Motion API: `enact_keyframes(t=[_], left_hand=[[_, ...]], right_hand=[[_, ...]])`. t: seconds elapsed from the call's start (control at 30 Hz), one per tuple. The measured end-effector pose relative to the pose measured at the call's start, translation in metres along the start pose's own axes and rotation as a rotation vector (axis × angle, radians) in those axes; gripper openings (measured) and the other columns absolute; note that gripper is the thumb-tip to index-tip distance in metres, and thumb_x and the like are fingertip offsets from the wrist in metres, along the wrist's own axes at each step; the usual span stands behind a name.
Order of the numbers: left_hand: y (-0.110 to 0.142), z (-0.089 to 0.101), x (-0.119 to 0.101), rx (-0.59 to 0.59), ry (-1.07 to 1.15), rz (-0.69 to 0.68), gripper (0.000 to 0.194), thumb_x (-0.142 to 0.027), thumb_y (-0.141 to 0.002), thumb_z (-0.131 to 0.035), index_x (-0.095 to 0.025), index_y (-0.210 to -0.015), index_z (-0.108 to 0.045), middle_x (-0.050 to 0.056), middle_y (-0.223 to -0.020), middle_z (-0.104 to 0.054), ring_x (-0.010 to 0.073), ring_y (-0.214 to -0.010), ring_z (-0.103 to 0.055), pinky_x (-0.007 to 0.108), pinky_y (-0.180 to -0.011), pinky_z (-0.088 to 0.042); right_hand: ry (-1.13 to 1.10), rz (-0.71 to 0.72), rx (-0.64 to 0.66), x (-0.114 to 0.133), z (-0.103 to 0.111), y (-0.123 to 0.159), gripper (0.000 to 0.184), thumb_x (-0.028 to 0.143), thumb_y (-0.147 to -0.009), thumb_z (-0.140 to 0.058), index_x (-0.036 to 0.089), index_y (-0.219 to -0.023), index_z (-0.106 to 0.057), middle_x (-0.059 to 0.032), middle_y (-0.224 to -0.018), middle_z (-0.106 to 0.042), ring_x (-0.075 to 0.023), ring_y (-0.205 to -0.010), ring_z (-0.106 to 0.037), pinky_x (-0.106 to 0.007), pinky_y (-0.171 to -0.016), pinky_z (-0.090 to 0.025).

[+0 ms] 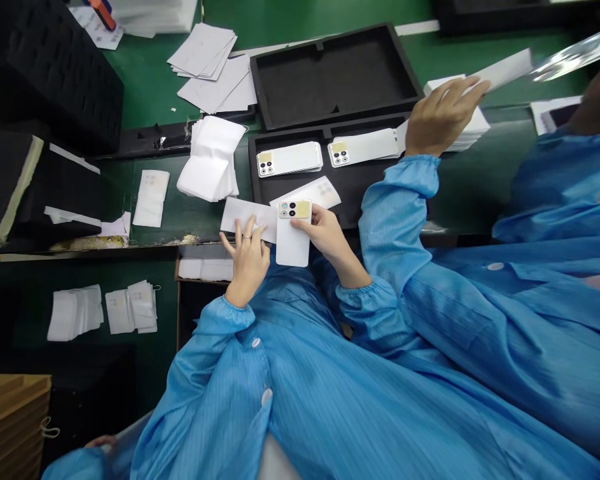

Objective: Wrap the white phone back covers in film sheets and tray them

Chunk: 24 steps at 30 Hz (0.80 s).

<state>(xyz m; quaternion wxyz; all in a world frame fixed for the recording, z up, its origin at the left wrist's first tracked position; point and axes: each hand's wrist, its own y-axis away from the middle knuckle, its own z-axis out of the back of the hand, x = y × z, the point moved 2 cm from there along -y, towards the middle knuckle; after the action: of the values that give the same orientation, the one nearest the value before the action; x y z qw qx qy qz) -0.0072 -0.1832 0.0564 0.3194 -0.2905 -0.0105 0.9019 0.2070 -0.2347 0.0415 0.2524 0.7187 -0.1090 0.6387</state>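
My right hand [325, 233] grips a white phone back cover [293, 247] by its right edge, thumb on its face. The cover hangs upright, with camera rings and a yellowish square at the top. My left hand [249, 260] is spread, its fingertips lying on a white sleeve [230, 212] beside the cover's left edge. Behind my right hand, another white sleeve [330, 192] lies slanted at the front of a black tray [270, 190]. Inside that tray are two groups of white back covers, one on the left [295, 159] and one on the right [367, 147].
A co-worker's hand [440, 117] holds a white sleeve over the tray's right side, their blue sleeve [397, 220] close to my right arm. White sleeves are piled [213, 160] to the left. An upper black tray [335, 77] stands behind. Black foam blocks [15, 187] stand far left.
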Motion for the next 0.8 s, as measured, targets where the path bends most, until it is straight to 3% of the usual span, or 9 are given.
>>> enact_keyframes(t=[0.07,0.13,0.3,0.43,0.63,0.8], left_hand=[[-0.002,0.000,-0.001,0.059,-0.080,0.022,0.059,-0.013,-0.100,-0.060,-0.030,-0.157,-0.059,0.012,-0.172,-0.057,0.0451,-0.172,-0.034,0.091,-0.134,0.004],[-0.006,0.001,-0.002,0.083,-0.119,0.021,0.067,-0.022,-0.100,-0.068,-0.029,-0.165,-0.052,0.016,-0.171,-0.057,0.0449,-0.172,-0.034,0.089,-0.135,0.002],[-0.020,0.000,-0.002,0.184,-0.159,-0.115,0.077,-0.026,-0.099,-0.075,-0.024,-0.170,-0.047,0.020,-0.182,-0.040,0.0416,-0.174,-0.030,0.078,-0.140,-0.018],[-0.031,-0.002,0.005,0.258,-0.146,-0.198,0.071,-0.023,-0.104,-0.069,-0.024,-0.171,-0.048,0.017,-0.171,-0.057,0.0370,-0.162,-0.049,0.063,-0.136,-0.034],[-0.038,0.006,0.021,0.182,-0.064,-0.207,0.045,-0.018,-0.109,-0.058,-0.026,-0.150,-0.073,0.014,-0.141,-0.076,0.0321,-0.133,-0.070,0.053,-0.118,-0.049],[-0.041,0.003,0.028,-0.050,0.176,-0.150,0.035,-0.016,-0.111,-0.053,-0.026,-0.129,-0.082,0.007,-0.138,-0.082,0.0234,-0.132,-0.075,0.044,-0.119,-0.056]], right_hand=[[-0.011,0.004,-0.007,-0.003,0.003,-0.001,0.052,0.046,-0.073,-0.097,0.022,-0.116,-0.081,-0.0078,-0.114,-0.088,-0.0333,-0.105,-0.083,-0.047,-0.092,-0.070],[-0.021,0.026,-0.033,-0.006,0.009,0.000,0.052,0.048,-0.074,-0.097,0.022,-0.115,-0.081,-0.0080,-0.116,-0.087,-0.0335,-0.108,-0.083,-0.049,-0.096,-0.070],[-0.086,0.103,-0.224,-0.008,0.027,0.004,0.056,0.050,-0.076,-0.097,0.025,-0.121,-0.075,-0.0082,-0.124,-0.085,-0.0334,-0.115,-0.081,-0.048,-0.096,-0.070],[-0.135,0.134,-0.307,0.000,0.034,0.009,0.063,0.054,-0.076,-0.098,0.029,-0.128,-0.071,-0.0060,-0.131,-0.082,-0.0314,-0.117,-0.080,-0.042,-0.090,-0.072],[-0.237,0.120,-0.321,0.019,0.034,0.018,0.071,0.072,-0.084,-0.086,0.033,-0.141,-0.069,-0.0058,-0.132,-0.080,-0.0330,-0.122,-0.079,-0.043,-0.087,-0.073],[-0.260,0.130,-0.345,0.031,0.033,0.024,0.074,0.078,-0.086,-0.079,0.031,-0.143,-0.070,-0.0081,-0.133,-0.079,-0.0342,-0.122,-0.078,-0.043,-0.083,-0.073]])
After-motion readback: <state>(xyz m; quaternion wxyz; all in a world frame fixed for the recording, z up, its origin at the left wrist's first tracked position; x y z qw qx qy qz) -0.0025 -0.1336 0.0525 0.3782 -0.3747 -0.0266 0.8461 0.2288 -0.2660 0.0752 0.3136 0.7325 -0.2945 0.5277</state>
